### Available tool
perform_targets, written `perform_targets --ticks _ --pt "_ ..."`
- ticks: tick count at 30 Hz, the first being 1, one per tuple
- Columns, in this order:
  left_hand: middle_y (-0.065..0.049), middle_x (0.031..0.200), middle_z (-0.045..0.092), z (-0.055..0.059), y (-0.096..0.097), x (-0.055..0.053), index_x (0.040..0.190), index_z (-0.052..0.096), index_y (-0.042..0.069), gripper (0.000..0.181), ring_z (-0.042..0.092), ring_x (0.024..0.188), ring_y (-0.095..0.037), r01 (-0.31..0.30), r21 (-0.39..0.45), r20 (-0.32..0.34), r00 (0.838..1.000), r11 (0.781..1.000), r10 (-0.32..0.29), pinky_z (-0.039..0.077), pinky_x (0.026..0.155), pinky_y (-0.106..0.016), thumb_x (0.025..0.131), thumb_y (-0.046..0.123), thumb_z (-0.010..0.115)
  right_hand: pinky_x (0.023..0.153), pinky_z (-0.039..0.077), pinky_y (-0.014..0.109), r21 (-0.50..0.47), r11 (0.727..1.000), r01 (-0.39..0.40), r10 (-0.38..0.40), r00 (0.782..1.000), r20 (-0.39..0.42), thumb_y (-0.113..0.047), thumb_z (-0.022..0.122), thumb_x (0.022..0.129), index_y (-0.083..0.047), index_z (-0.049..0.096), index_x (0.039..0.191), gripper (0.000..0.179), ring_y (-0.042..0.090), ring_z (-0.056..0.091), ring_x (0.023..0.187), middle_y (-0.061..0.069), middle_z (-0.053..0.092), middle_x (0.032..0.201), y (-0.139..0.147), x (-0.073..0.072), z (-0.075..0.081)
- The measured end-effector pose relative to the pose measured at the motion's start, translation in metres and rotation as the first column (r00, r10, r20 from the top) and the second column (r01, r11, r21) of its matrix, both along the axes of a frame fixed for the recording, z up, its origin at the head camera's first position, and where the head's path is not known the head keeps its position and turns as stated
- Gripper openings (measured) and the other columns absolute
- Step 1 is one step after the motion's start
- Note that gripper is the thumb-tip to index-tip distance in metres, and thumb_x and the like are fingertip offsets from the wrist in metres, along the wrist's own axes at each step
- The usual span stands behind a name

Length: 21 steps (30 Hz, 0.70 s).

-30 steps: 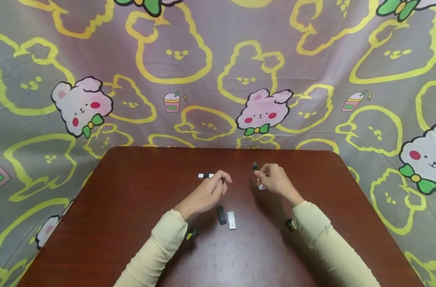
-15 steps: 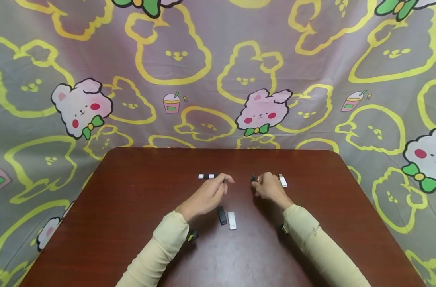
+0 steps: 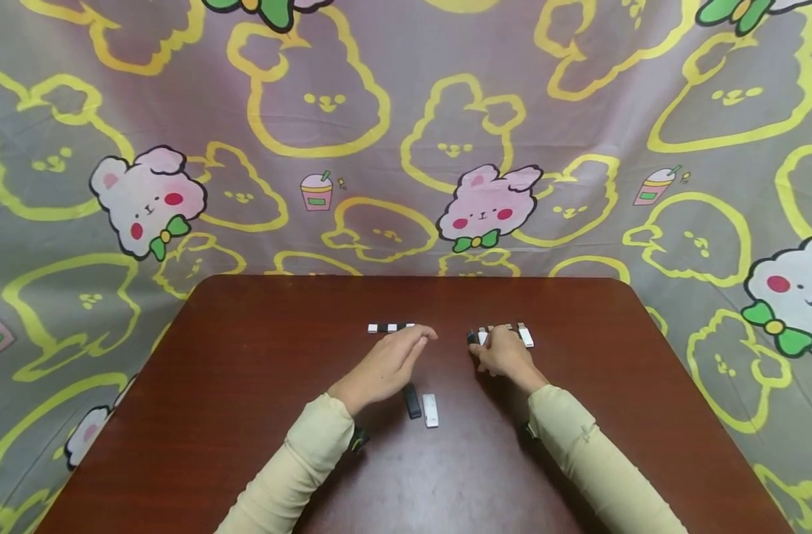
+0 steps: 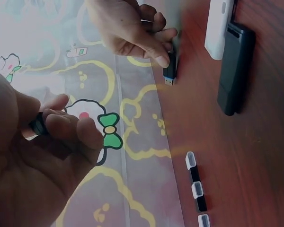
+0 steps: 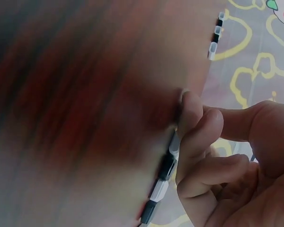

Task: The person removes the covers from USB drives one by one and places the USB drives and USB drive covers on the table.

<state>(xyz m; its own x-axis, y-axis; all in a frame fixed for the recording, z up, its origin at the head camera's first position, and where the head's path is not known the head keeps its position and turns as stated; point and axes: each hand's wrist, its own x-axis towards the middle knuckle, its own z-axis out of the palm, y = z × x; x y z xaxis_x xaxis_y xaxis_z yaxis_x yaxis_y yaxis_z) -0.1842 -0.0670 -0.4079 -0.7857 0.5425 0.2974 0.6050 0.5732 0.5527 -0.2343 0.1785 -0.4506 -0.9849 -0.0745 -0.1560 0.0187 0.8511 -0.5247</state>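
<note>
My right hand [image 3: 506, 352] pinches a black USB flash drive [image 4: 169, 66] between thumb and fingers, its blue-edged metal plug bare. The drive is low at the table, at the left end of a row of black and white USB drives [image 3: 526, 337]; the hand hides part of that row. My left hand [image 3: 385, 363] hovers left of it with curled fingers around a small black cap [image 4: 39, 125], mostly hidden by the fingers. Beyond the left hand lies a line of alternating white and black caps [image 3: 382, 328].
A capped-looking black USB drive [image 3: 412, 402] and a white USB drive [image 3: 430, 410] lie side by side nearer me on the brown table [image 3: 245, 415]. A cartoon-print cloth [image 3: 379, 148] hangs behind the table's far edge.
My right hand has lowered the black USB drive from a raised position to the left end of the row, uncovering the white drive at the right end. The left hand has barely moved.
</note>
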Motion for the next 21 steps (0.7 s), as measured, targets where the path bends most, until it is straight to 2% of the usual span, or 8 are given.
perform_targets --ticks 3,6,8,10,13,16,21 --pt "-0.013 0.127 0.069 -0.001 -0.002 -0.002 0.13 0.059 0.004 0.028 0.067 0.119 -0.024 -0.007 -0.009 -0.035 0.999 1.0 0.007 0.053 0.102 -0.041 0.109 0.014 0.043 0.049 0.045 0.028 0.026 1.0 0.008 -0.008 1.0 0.006 -0.027 0.067 0.096 -0.009 0.07 0.067 0.034 0.013 0.062 0.045 0.0 0.07 0.054 0.001 0.0 0.0" --pt "-0.012 0.113 0.071 -0.004 -0.004 -0.005 0.13 0.052 0.004 0.026 0.07 0.095 -0.02 -0.031 -0.004 -0.009 0.999 1.0 0.031 0.056 0.087 -0.035 0.107 0.016 0.05 0.049 0.045 0.029 0.048 0.999 0.025 -0.026 1.0 0.013 -0.027 0.066 0.096 -0.01 0.07 0.066 0.034 0.014 0.062 0.046 0.0 0.069 0.054 0.001 0.0 0.0" --pt "-0.008 0.098 0.069 -0.005 -0.006 -0.006 0.125 0.046 0.005 0.024 0.063 0.077 -0.013 -0.04 0.003 0.015 0.999 0.999 0.04 0.052 0.074 -0.028 0.106 0.017 0.053 0.049 0.045 0.029 0.054 0.998 0.015 -0.015 1.0 0.01 -0.027 0.066 0.096 -0.01 0.071 0.065 0.035 0.013 0.062 0.046 0.0 0.07 0.054 0.002 0.0 -0.001" --pt "-0.004 0.085 0.063 -0.006 -0.008 -0.008 0.119 0.043 0.006 0.024 0.053 0.067 -0.011 -0.043 0.009 0.021 0.999 0.999 0.042 0.045 0.066 -0.024 0.104 0.019 0.058 0.048 0.045 0.029 0.049 0.999 0.004 -0.005 1.0 0.01 -0.028 0.066 0.096 -0.009 0.071 0.064 0.037 0.014 0.062 0.045 0.002 0.07 0.055 0.003 0.0 0.001" --pt "-0.003 0.083 0.062 -0.007 -0.01 -0.012 0.114 0.048 0.007 0.022 0.052 0.067 -0.01 -0.04 0.006 -0.008 0.999 0.999 0.04 0.044 0.065 -0.022 0.101 0.018 0.062 0.048 0.045 0.027 0.009 1.0 -0.006 0.006 1.0 0.004 -0.027 0.065 0.096 -0.009 0.068 0.063 0.038 0.013 0.062 0.046 0.003 0.071 0.057 0.004 0.0 0.008" --pt "-0.004 0.092 0.069 -0.009 -0.013 -0.017 0.112 0.056 0.007 0.019 0.058 0.075 -0.012 -0.046 -0.004 -0.038 0.998 0.999 0.046 0.049 0.071 -0.025 0.099 0.016 0.066 0.048 0.042 0.027 -0.051 0.999 0.01 -0.011 1.0 -0.007 -0.028 0.064 0.098 -0.008 0.064 0.065 0.039 0.013 0.061 0.049 0.005 0.071 0.06 0.006 0.004 0.02" --pt "-0.004 0.091 0.075 -0.011 -0.015 -0.029 0.11 0.063 0.009 0.02 0.065 0.075 -0.014 -0.075 -0.055 -0.055 0.996 0.996 0.072 0.053 0.074 -0.031 0.095 0.02 0.071 0.05 0.038 0.028 -0.101 0.995 -0.006 -0.002 0.997 -0.081 -0.03 0.063 0.099 -0.006 0.066 0.071 0.037 0.013 0.053 0.051 0.005 0.067 0.06 0.009 0.015 0.045"
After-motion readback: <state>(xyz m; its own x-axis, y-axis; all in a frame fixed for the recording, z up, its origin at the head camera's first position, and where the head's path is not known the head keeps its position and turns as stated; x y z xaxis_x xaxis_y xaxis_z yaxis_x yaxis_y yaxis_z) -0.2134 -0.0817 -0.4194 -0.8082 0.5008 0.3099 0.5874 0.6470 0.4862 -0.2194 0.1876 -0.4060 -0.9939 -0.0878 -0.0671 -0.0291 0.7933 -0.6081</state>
